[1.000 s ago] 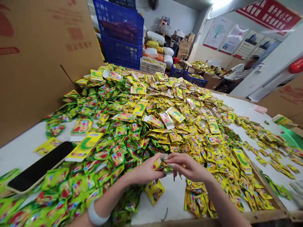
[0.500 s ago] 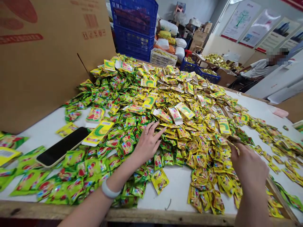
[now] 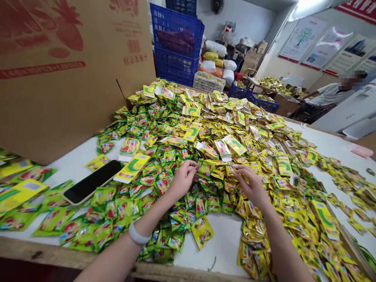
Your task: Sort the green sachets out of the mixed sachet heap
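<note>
My left hand (image 3: 183,179) is closed, thumb and fingers pinching the edge of a small green candy packet (image 3: 205,168) at the middle of the pile. My right hand (image 3: 251,186) hovers just right of it over yellow candy packets (image 3: 229,186), thumb and fingers apart, with nothing visible in them. Green packets with red fruit prints (image 3: 110,211) spread on the left, yellow ones (image 3: 296,203) on the right. Flat yellow-green cardboard boxes lie on top, among them an open-ended box (image 3: 235,145) and another box (image 3: 325,219) right of my right forearm.
A black-screened phone (image 3: 92,183) rests among packets at the left. A large cardboard carton (image 3: 73,94) stands behind it. The table's wooden edge (image 3: 96,256) runs along the front. Blue crates (image 3: 178,43) are stacked at the back; a person (image 3: 329,96) sits far right.
My right hand has moved left from the right-hand packets to the middle. My left fingers have closed on a green packet. A yellow box now shows where my right hand was. The view has shifted.
</note>
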`<state>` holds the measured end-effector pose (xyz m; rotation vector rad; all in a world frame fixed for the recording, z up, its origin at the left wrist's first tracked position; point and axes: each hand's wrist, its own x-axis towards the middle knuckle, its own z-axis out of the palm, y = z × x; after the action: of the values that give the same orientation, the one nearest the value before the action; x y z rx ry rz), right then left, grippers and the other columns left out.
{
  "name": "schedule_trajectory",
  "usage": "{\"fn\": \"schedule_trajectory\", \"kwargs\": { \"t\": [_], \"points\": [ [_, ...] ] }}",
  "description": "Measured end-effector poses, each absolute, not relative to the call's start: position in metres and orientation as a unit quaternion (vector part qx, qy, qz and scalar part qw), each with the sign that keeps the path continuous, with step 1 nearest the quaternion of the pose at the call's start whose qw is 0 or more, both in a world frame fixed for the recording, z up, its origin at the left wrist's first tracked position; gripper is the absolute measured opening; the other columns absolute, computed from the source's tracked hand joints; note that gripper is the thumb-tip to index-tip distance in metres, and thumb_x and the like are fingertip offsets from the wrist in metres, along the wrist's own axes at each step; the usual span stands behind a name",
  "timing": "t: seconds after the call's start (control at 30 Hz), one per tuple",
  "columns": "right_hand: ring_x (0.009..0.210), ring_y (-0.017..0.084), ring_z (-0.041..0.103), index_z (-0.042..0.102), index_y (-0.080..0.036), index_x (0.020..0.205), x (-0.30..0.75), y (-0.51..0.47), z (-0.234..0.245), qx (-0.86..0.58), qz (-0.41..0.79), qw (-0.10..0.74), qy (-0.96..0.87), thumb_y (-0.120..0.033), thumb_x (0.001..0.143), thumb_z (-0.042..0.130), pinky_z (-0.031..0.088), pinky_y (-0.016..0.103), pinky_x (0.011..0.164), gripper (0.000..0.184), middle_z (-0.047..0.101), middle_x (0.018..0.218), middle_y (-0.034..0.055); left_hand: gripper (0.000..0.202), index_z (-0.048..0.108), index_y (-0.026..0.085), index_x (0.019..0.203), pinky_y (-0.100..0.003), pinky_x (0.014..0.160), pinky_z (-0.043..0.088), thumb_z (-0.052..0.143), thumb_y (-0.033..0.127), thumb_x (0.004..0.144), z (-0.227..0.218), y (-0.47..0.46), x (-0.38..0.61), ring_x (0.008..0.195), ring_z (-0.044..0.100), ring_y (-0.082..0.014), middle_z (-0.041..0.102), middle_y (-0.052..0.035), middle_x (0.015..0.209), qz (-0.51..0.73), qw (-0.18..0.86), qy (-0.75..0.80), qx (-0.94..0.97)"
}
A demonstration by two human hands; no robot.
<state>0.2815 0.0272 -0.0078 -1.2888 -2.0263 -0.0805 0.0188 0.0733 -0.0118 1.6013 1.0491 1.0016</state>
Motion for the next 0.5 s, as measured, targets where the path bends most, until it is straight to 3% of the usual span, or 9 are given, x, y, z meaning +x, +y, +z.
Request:
{"fn": "schedule_trajectory", "kwargs": {
  "t": [0.07, 0.13, 0.23, 0.33, 0.4, 0.5],
  "points": [
    [0.116, 0.023, 0.055, 0.065, -0.022, 0.109, 0.289, 0.023, -0.015, -0.507, 0.027, 0.348, -0.788, -0.028, 0.096, 0.053, 0.047, 0.041, 0.098, 0.019, 0.062, 0.120, 0.0093, 0.037, 0.052, 0.012, 0.116, -0.031, 0.073, 0.053, 0.051, 0.038, 0.090, -0.014, 0.074, 0.022, 0.064, 0.059, -0.0145, 0.058, 0.0011, 0.069, 0.409, 0.529, 0.420, 0.613],
    [0.131, 0.028, 0.043, 0.064, -0.023, 0.120, 0.287, 0.026, -0.028, -0.515, 0.017, 0.298, -0.804, -0.032, 0.091, 0.060, 0.041, 0.048, 0.106, 0.030, 0.053, 0.135, 0.0111, 0.039, 0.053, 0.009, 0.117, -0.033, 0.075, 0.056, 0.055, 0.033, 0.087, -0.014, 0.074, 0.025, 0.068, 0.059, -0.0140, 0.057, 0.0002, 0.073, 0.410, 0.580, 0.420, 0.565],
    [0.137, 0.035, 0.033, 0.070, -0.022, 0.112, 0.275, 0.035, -0.044, -0.513, -0.042, 0.286, -0.809, -0.027, 0.093, 0.055, 0.036, 0.056, 0.107, 0.025, 0.051, 0.137, 0.0133, 0.029, 0.054, 0.008, 0.105, -0.032, 0.070, 0.058, 0.059, 0.026, 0.083, -0.010, 0.074, 0.028, 0.066, 0.056, -0.0119, 0.054, 0.0008, 0.073, 0.422, 0.637, 0.420, 0.489],
    [0.128, 0.030, 0.046, 0.071, -0.021, 0.098, 0.266, 0.036, -0.039, -0.488, -0.007, 0.400, -0.776, -0.021, 0.096, 0.047, 0.040, 0.052, 0.104, 0.024, 0.061, 0.121, 0.0114, 0.027, 0.050, 0.010, 0.103, -0.029, 0.062, 0.058, 0.061, 0.024, 0.082, -0.004, 0.073, 0.029, 0.059, 0.053, -0.0098, 0.053, 0.0029, 0.071, 0.438, 0.655, 0.414, 0.455],
    [0.118, 0.026, 0.054, 0.066, -0.020, 0.092, 0.262, 0.028, -0.029, -0.474, 0.102, 0.492, -0.723, -0.023, 0.096, 0.049, 0.045, 0.045, 0.098, 0.019, 0.062, 0.115, 0.0101, 0.032, 0.051, 0.011, 0.103, -0.027, 0.058, 0.056, 0.066, 0.027, 0.079, -0.003, 0.071, 0.030, 0.057, 0.054, -0.0102, 0.053, 0.0035, 0.068, 0.430, 0.662, 0.408, 0.459],
    [0.115, 0.023, 0.055, 0.059, -0.017, 0.082, 0.251, 0.018, -0.020, -0.468, 0.236, 0.528, -0.668, -0.029, 0.096, 0.052, 0.046, 0.039, 0.096, 0.020, 0.058, 0.121, 0.0109, 0.044, 0.055, 0.012, 0.097, -0.026, 0.056, 0.055, 0.074, 0.041, 0.071, -0.003, 0.065, 0.036, 0.061, 0.056, -0.0123, 0.054, 0.0021, 0.067, 0.413, 0.676, 0.380, 0.477]
  ]
}}
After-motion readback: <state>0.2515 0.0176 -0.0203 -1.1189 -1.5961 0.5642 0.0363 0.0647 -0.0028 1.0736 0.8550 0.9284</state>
